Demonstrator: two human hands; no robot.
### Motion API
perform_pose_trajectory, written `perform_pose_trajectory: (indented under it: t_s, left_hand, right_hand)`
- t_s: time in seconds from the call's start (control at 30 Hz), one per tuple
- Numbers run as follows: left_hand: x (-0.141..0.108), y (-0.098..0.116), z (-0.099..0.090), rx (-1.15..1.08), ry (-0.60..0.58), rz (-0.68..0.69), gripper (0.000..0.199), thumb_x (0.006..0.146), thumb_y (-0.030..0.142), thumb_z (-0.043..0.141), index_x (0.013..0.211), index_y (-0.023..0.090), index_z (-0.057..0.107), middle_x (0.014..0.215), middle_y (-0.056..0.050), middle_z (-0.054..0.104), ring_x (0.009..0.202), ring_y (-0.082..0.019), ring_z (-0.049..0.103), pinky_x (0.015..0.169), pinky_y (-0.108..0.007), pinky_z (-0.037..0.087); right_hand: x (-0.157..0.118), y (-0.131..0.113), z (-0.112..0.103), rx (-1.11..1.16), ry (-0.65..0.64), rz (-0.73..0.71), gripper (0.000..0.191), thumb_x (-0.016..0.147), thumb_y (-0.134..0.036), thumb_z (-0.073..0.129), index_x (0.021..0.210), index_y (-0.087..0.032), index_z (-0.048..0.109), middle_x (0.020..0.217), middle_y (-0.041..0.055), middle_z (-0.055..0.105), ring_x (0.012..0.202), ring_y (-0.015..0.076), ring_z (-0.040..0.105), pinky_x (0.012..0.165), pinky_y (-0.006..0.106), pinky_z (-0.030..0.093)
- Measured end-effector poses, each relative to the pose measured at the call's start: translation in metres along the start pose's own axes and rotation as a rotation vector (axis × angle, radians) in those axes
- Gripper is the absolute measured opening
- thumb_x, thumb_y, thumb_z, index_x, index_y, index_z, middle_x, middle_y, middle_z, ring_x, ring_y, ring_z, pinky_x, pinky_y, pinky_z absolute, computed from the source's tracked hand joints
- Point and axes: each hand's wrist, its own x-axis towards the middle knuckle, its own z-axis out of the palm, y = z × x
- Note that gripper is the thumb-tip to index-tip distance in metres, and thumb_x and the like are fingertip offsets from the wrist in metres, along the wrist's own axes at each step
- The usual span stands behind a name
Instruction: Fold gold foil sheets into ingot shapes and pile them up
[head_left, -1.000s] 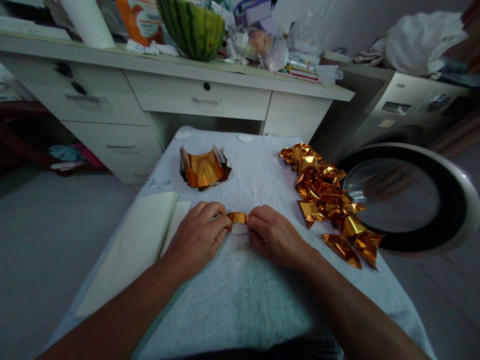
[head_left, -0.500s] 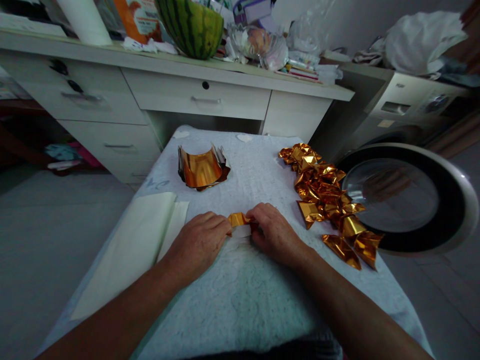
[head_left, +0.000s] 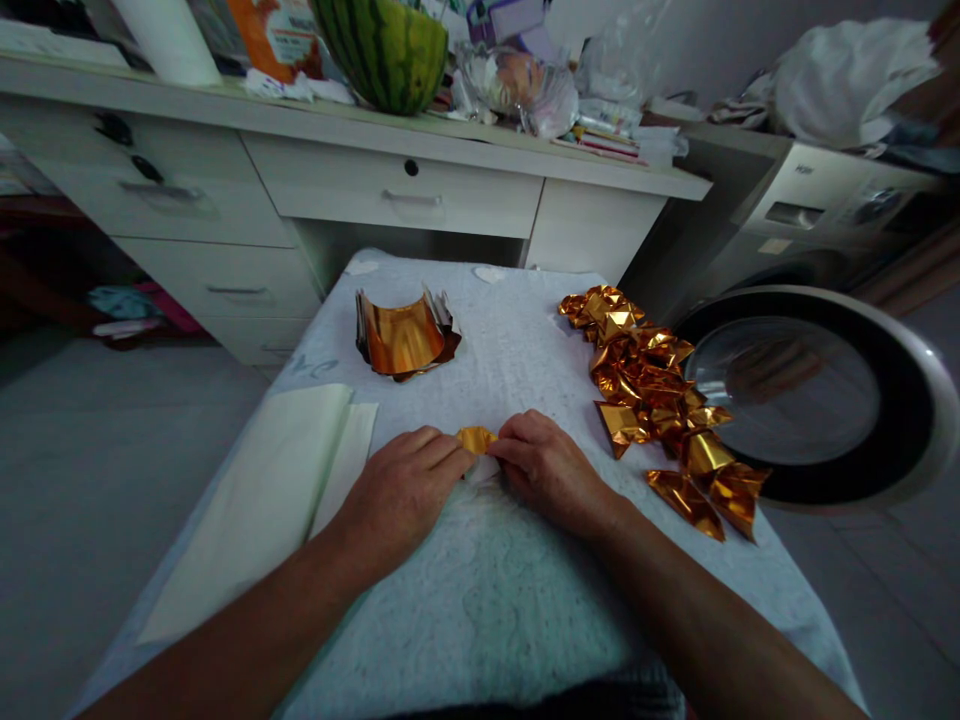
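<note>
Between my two hands, at the middle of the cloth-covered table [head_left: 517, 600], is a small piece of gold foil paper [head_left: 475, 440] with some white showing below it. My left hand [head_left: 412, 480] is closed on its left end, and my right hand [head_left: 547, 462] pinches the right end. Most of the foil is hidden by the fingers. Beyond my left hand stands a curved stack of gold foil sheets [head_left: 405, 338]. To the right lies a long pile of folded gold foil pieces [head_left: 637, 365]. White paper sheets [head_left: 262, 490] lie beside my left forearm.
A white desk with drawers [head_left: 420, 195] stands behind the table, bearing a cut watermelon [head_left: 386, 55], an orange packet [head_left: 279, 38] and plastic bags. At the right, a washing machine's round door [head_left: 795, 390] hangs open close to the table edge.
My fingers have shifted slightly on the gold foil paper, and less of it shows between them. The left fingertips are a little further right. The foil pile and the stack have stayed put.
</note>
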Motion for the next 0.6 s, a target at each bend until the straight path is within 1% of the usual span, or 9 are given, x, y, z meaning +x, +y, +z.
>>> perform_pose_trajectory:
  t_s: [0.07, 0.2, 0.3, 0.4, 0.47, 0.53, 0.6]
  left_hand:
    - [-0.0006, 0.0001, 0.0008, 0.015, -0.001, 0.011, 0.018, 0.095, 0.012, 0.047, 0.096, 0.018, 0.064, 0.087, -0.004, 0.066, 0.083, -0.021, 0.058, 0.075, -0.036, 0.051]
    - [-0.0018, -0.0008, 0.0003, 0.053, -0.015, 0.037, 0.018, 0.095, 0.013, 0.048, 0.09, 0.018, 0.065, 0.085, -0.004, 0.067, 0.08, -0.021, 0.059, 0.072, -0.036, 0.051]
    - [-0.0028, -0.0016, -0.0015, 0.078, -0.026, 0.031, 0.019, 0.095, 0.014, 0.049, 0.089, 0.019, 0.065, 0.082, -0.003, 0.068, 0.077, -0.021, 0.06, 0.07, -0.036, 0.049]
    - [-0.0028, -0.0031, -0.002, 0.035, -0.025, -0.009, 0.019, 0.095, 0.014, 0.048, 0.089, 0.019, 0.066, 0.079, -0.003, 0.067, 0.075, -0.02, 0.059, 0.07, -0.036, 0.049]
    - [-0.0018, -0.0039, -0.0016, -0.036, -0.02, -0.053, 0.018, 0.096, 0.015, 0.048, 0.092, 0.019, 0.066, 0.082, -0.003, 0.067, 0.077, -0.02, 0.06, 0.072, -0.036, 0.05]
    - [-0.0002, -0.0042, -0.0012, -0.106, -0.017, -0.107, 0.014, 0.094, 0.016, 0.051, 0.095, 0.019, 0.065, 0.086, -0.003, 0.067, 0.082, -0.02, 0.061, 0.075, -0.035, 0.051]
    - [0.0015, -0.0039, -0.0013, -0.14, -0.024, -0.162, 0.011, 0.091, 0.016, 0.056, 0.094, 0.019, 0.065, 0.087, -0.003, 0.066, 0.084, -0.02, 0.06, 0.076, -0.035, 0.051]
  right_hand:
    - [-0.0001, 0.0004, -0.0004, -0.011, -0.001, -0.013, 0.021, 0.089, -0.009, 0.054, 0.087, -0.017, 0.073, 0.087, 0.0067, 0.064, 0.082, 0.0176, 0.053, 0.074, 0.029, 0.041]
    - [-0.0012, 0.003, -0.0004, -0.003, -0.025, -0.026, 0.021, 0.089, -0.009, 0.054, 0.084, -0.018, 0.073, 0.086, 0.0061, 0.065, 0.081, 0.0176, 0.053, 0.074, 0.03, 0.041]
    - [-0.0022, 0.0047, -0.0005, 0.02, -0.035, -0.025, 0.023, 0.088, -0.006, 0.053, 0.085, -0.019, 0.072, 0.084, 0.0051, 0.065, 0.08, 0.0173, 0.053, 0.076, 0.03, 0.041]
    - [-0.0027, 0.0052, -0.0011, 0.072, -0.039, 0.007, 0.02, 0.087, -0.007, 0.055, 0.088, -0.018, 0.071, 0.085, 0.0051, 0.065, 0.082, 0.0171, 0.054, 0.077, 0.03, 0.041]
    - [-0.0025, 0.0054, -0.002, 0.115, -0.041, 0.056, 0.017, 0.084, -0.005, 0.058, 0.089, -0.018, 0.068, 0.086, 0.0044, 0.063, 0.084, 0.017, 0.054, 0.078, 0.029, 0.04]
    - [-0.002, 0.0056, -0.003, 0.14, -0.044, 0.103, 0.016, 0.079, -0.003, 0.061, 0.086, -0.017, 0.066, 0.085, 0.0036, 0.062, 0.085, 0.0172, 0.053, 0.079, 0.029, 0.04]
    - [-0.0012, 0.0056, -0.0041, 0.146, -0.059, 0.13, 0.015, 0.078, -0.002, 0.061, 0.082, -0.016, 0.064, 0.085, 0.0033, 0.06, 0.085, 0.0174, 0.052, 0.078, 0.03, 0.038]
